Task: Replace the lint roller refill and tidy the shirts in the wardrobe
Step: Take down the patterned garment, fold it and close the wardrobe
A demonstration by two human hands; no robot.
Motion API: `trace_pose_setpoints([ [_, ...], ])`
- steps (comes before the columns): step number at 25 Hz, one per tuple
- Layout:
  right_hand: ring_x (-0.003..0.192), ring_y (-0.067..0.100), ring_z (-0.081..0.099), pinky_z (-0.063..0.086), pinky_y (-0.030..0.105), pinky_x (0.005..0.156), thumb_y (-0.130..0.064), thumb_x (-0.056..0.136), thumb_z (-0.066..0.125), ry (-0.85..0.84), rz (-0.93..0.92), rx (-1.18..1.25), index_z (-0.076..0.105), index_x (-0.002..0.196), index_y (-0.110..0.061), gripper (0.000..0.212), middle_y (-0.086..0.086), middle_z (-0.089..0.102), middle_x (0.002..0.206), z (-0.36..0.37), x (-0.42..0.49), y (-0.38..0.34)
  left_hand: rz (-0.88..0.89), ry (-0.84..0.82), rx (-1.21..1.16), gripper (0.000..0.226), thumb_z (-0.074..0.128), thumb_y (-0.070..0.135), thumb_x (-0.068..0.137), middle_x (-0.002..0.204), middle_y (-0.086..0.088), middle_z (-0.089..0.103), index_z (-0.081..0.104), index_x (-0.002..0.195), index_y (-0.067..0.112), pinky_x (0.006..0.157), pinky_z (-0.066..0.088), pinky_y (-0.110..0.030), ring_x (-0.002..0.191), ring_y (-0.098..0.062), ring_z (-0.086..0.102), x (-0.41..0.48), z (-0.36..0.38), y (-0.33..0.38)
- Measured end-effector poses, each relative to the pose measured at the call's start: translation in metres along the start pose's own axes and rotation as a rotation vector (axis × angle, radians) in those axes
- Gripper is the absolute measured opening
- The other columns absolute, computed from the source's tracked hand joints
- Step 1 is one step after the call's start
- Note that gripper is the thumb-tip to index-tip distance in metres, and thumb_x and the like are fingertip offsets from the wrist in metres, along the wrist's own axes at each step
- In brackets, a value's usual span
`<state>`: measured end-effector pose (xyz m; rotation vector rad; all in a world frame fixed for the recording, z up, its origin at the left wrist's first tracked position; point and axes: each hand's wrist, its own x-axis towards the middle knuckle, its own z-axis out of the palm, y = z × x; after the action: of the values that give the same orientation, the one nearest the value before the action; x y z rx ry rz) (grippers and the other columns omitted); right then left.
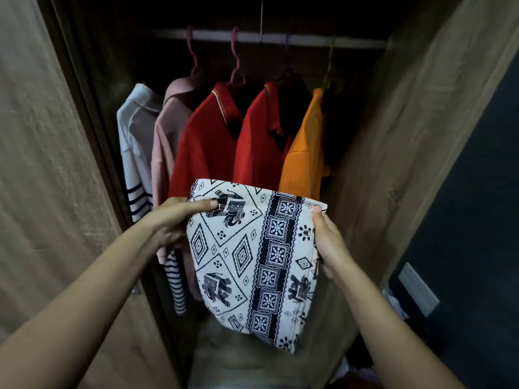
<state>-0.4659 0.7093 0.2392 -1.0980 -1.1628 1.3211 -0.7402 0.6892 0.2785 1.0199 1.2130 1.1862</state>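
I hold a folded white shirt with a black elephant print point(250, 254) in front of the open wardrobe. My left hand point(174, 220) grips its upper left edge, thumb lying on top. My right hand point(330, 242) clasps its right edge. Behind it, shirts hang on a rail point(269, 39): a white one with striped cuffs point(134, 144), a pink one point(168, 136), two red polo shirts point(207, 141) point(261, 136) and an orange one point(304, 153). No lint roller is visible.
Wooden wardrobe doors stand open at the left point(47, 178) and right point(421, 136). A dark panel with a grey handle point(418, 289) is at the far right. Pale folded cloth point(238, 360) lies low inside the wardrobe.
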Motion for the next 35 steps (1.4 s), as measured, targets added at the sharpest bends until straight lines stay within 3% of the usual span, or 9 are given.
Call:
trace_pose_setpoints([
  [6, 0.089, 0.009, 0.067, 0.054, 0.028, 0.082, -0.04, 0.097, 0.035, -0.039, 0.075, 0.0, 0.058, 0.106, -0.023, 0.03, 0.001, 0.07, 0.104, -0.007, -0.005, 0.017, 0.048, 0.106, 0.023, 0.02, 0.06, 0.028, 0.089, 0.099, -0.01, 0.072, 0.063, 0.104, 0.016, 0.073, 0.058, -0.031, 0.074, -0.015, 0.07, 0.013, 0.009, -0.041],
  [10, 0.083, 0.009, 0.068, 0.055, 0.028, 0.065, -0.048, 0.095, 0.034, -0.05, 0.24, 0.064, 0.054, 0.114, -0.029, 0.033, -0.002, 0.071, 0.097, -0.016, 0.0, 0.022, -0.021, 0.076, 0.068, 0.046, 0.069, 0.05, 0.075, 0.094, -0.01, 0.074, 0.064, 0.103, 0.014, 0.081, 0.057, -0.039, 0.083, -0.021, 0.071, 0.017, 0.006, -0.026],
  [14, 0.096, 0.027, 0.068, 0.056, 0.043, 0.078, -0.05, 0.087, 0.052, -0.173, 0.456, 0.173, 0.056, 0.119, -0.012, 0.05, 0.013, 0.071, 0.106, -0.012, -0.007, 0.044, -0.22, -0.191, -0.179, 0.077, 0.093, 0.019, 0.035, 0.091, -0.021, 0.072, 0.066, 0.104, -0.002, 0.068, 0.06, -0.041, 0.078, -0.029, 0.072, 0.006, -0.002, -0.033],
  [18, 0.107, 0.03, 0.063, 0.055, 0.045, 0.085, 0.005, 0.059, 0.074, -0.262, 0.44, 0.141, 0.031, 0.137, -0.016, 0.092, 0.015, 0.062, 0.12, -0.013, -0.008, 0.066, -0.299, -0.104, -0.073, 0.062, 0.075, -0.008, 0.06, 0.084, -0.023, 0.072, 0.051, 0.117, -0.013, 0.058, 0.06, -0.037, 0.07, -0.029, 0.072, 0.0, -0.004, -0.051],
  [20, 0.104, 0.027, 0.062, 0.058, 0.038, 0.077, 0.015, 0.068, 0.066, -0.233, 0.421, 0.142, 0.025, 0.137, -0.024, 0.089, 0.012, 0.06, 0.117, -0.012, -0.006, 0.064, -0.328, 0.008, 0.007, 0.045, 0.056, -0.012, 0.081, 0.078, -0.016, 0.073, 0.047, 0.124, -0.006, 0.048, 0.058, -0.036, 0.062, -0.025, 0.071, -0.002, -0.004, -0.052],
  [24, 0.101, 0.02, 0.06, 0.058, 0.035, 0.071, -0.002, 0.082, 0.065, -0.178, 0.441, -0.016, 0.014, 0.141, -0.037, 0.086, 0.013, 0.049, 0.133, -0.014, -0.005, 0.064, -0.288, 0.165, 0.196, 0.08, 0.064, 0.001, 0.083, 0.108, -0.008, 0.062, 0.016, 0.143, 0.028, 0.045, 0.057, -0.038, 0.073, -0.024, 0.064, -0.005, -0.004, -0.07],
  [29, 0.099, 0.027, 0.062, 0.051, 0.054, 0.085, -0.028, 0.094, 0.051, -0.138, 0.431, -0.186, 0.02, 0.123, -0.045, 0.045, 0.009, 0.059, 0.117, -0.016, -0.005, 0.07, -0.132, 0.138, -0.074, 0.026, 0.052, 0.004, 0.092, 0.085, -0.012, 0.062, 0.05, 0.104, 0.027, 0.049, 0.057, -0.033, 0.053, -0.017, 0.065, -0.002, 0.0, -0.079],
  [32, 0.078, 0.02, 0.063, 0.052, 0.04, 0.069, -0.034, 0.098, 0.039, -0.159, 0.381, -0.081, 0.043, 0.106, -0.033, 0.009, 0.005, 0.065, 0.095, -0.016, -0.004, 0.052, -0.084, 0.073, -0.147, 0.021, 0.045, 0.004, 0.095, 0.076, -0.014, 0.06, 0.058, 0.087, 0.018, 0.047, 0.055, -0.025, 0.049, -0.013, 0.063, -0.004, 0.007, -0.067],
  [35, 0.096, 0.023, 0.064, 0.055, 0.039, 0.081, -0.02, 0.083, 0.066, -0.294, 0.283, 0.114, 0.053, 0.11, -0.029, 0.031, 0.01, 0.065, 0.11, -0.024, -0.006, 0.041, 0.005, -0.087, -0.273, 0.038, 0.059, -0.007, 0.076, 0.093, -0.007, 0.071, 0.065, 0.104, 0.018, 0.07, 0.059, -0.03, 0.076, -0.018, 0.069, -0.008, 0.008, -0.051],
])
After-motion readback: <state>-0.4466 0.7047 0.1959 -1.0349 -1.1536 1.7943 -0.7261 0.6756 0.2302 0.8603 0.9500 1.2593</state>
